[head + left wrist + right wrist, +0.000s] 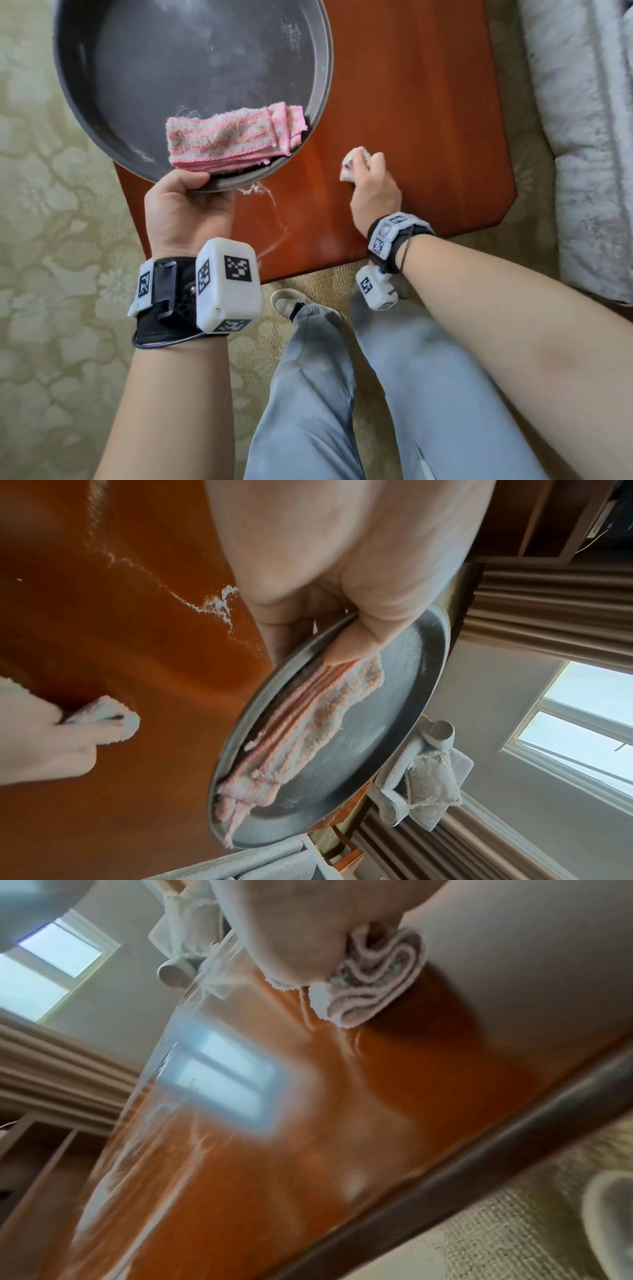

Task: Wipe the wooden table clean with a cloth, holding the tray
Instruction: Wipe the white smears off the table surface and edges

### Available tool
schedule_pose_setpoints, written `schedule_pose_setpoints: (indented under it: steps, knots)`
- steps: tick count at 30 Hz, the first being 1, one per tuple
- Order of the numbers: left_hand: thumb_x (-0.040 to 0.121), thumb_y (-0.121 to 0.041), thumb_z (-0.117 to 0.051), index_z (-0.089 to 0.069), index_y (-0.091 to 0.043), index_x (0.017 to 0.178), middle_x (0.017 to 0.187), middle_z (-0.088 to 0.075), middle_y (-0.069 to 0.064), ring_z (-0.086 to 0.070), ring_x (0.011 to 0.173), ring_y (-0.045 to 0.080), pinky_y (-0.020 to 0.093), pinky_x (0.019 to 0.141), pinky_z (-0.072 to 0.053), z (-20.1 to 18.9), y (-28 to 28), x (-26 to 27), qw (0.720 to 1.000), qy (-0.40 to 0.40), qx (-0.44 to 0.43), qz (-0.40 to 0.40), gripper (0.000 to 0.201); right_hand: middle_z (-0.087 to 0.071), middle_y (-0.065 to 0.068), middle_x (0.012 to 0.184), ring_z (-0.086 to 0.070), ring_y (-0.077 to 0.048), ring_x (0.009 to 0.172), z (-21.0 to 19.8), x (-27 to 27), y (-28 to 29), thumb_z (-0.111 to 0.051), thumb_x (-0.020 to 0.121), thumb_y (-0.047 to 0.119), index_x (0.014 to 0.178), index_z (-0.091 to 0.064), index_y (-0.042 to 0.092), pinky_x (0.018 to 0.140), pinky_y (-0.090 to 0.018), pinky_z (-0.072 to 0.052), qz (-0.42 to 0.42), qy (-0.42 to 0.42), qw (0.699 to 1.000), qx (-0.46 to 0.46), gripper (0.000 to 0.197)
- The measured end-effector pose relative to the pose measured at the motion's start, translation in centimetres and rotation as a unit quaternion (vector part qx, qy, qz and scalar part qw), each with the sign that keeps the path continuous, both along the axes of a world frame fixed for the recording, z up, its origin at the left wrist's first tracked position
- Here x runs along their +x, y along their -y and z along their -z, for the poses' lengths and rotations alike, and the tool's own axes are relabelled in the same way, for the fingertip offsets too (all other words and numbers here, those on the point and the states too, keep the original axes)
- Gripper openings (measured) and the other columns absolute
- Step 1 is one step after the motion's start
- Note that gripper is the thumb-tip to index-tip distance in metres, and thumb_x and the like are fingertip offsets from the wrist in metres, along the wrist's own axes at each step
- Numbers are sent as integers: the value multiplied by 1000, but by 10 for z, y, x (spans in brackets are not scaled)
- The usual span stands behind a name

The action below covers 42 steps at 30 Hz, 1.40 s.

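A person stands over a glossy wooden table [411,102] set on a patterned carpet [51,240], with a pale sofa [589,137] just beside its far side. A round dark tray [102,130] hangs over the table's near left corner, carried by the left hand [185,209], thumb curled over the rim and fingers tucked under it. A folded pink towel [236,140] lies in the tray against the rim nearest the thumb. The right hand [373,192] has its fingers curled tightly round a small bunched white cloth [354,159], pressed to the wood near the table's middle. A thin trail of white powder [274,205] curls from under the tray's rim toward the near edge.

The tray looks tilted in the left wrist view; a further dip could slide the towel out onto the table. A hard sweep toward the near edge could push powder onto the carpet. Open wood lies beyond the cloth and toward the sofa; the tray crowds the left, so strokes there risk knocking its rim.
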<state>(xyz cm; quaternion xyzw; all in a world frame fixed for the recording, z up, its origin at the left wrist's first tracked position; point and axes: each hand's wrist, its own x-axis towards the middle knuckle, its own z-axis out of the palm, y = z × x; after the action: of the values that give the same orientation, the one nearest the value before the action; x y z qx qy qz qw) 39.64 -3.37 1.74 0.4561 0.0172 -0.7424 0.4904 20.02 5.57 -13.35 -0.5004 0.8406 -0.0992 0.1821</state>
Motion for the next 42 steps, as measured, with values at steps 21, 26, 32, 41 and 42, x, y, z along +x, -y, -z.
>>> schedule_pose_setpoints:
  steps: [21, 26, 32, 41, 42]
  knots:
    - [59, 12, -37, -61, 8, 105, 102, -69, 23, -68, 97, 39, 41, 82, -60, 4, -32, 6, 996, -35, 6, -84, 52, -45, -13, 108, -46, -26, 70, -13, -75, -21, -39, 91, 2, 140, -48, 19, 67, -40, -50, 40, 20, 998, 43, 53]
    - [60, 11, -37, -63, 9, 102, 102, -68, 24, -68, 97, 39, 44, 93, -56, 10, -36, 44, 998, -26, 9, -64, 49, -45, -15, 114, -41, -22, 69, -4, -26, -18, -49, 88, -1, 149, -36, 14, 67, -35, -42, 26, -14, 998, 61, 64]
    - [61, 11, -38, -66, 9, 96, 105, -67, 23, -67, 99, 38, 43, 95, -54, 16, -42, 94, 997, -34, 10, -66, 45, -45, -13, 116, -41, -19, 70, -3, 48, 3, -49, 89, 0, 150, -32, 12, 65, -29, -38, -7, -20, 998, 65, 65]
    - [62, 11, -38, -72, 9, 85, 98, -69, 22, -68, 92, 37, 38, 76, -60, 15, -46, 145, 997, -31, 3, -71, 41, -40, -10, 100, -44, -27, 65, -11, 119, 24, -38, 86, -3, 138, -49, 19, 61, -35, -43, -129, 74, 988, 40, 57]
    - [62, 11, -38, -70, 10, 89, 98, -69, 22, -68, 92, 37, 39, 76, -60, 14, -47, 146, 997, -34, 4, -71, 42, -39, -9, 97, -46, -28, 64, -14, 119, 22, -36, 84, -4, 132, -53, 20, 60, -36, -46, -108, 88, 990, 27, 57]
